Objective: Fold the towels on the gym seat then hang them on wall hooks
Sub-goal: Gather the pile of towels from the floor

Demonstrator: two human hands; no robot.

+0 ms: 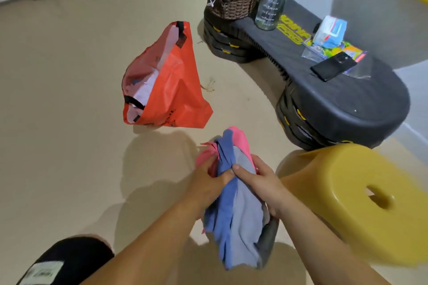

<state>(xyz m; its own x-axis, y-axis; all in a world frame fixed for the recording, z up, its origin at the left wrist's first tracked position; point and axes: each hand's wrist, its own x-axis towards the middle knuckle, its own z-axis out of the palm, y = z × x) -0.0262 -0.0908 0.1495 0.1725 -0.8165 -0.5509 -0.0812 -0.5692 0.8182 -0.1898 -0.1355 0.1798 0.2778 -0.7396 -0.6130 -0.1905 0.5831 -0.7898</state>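
Towels point(234, 215): one bunched bundle of pink, blue, pale grey and dark grey cloth, held in the air above the floor point(69, 99), near centre. None lies on any seat yet.

Hands: your left hand point(208, 180) clenches the pink and blue folds from the left. Your right hand point(261, 183) grasps the grey side, thumb pressed on top. The thumbs meet at the bundle's waist and loose ends hang below. Judgement: the two-sided squeeze keeps several cloths together as one load for carrying, and is not a folding grip.

Near right: yellow stool point(342, 192) with a hole in its top, just beside your right forearm. It is blurred.

Far right: dark surface point(361, 97) raised on stacked blocks, with yellow lettering. It is likely the gym seat. Its near rounded end is bare; a phone point(333, 66) and a tissue pack point(331, 30) lie mid-way, and a water bottle point(273, 0) and a wicker basket point(231, 2) stand at the far end.

Far left of the bundle: orange bag point(171, 90) slumped open on the floor, with pale contents showing.

Stage, judged: folding not begun. Set the bundle on the bare near end of the surface and separate one cloth. Risk: the dark cloth low in your grasp could slip out. No wall hooks are in view.
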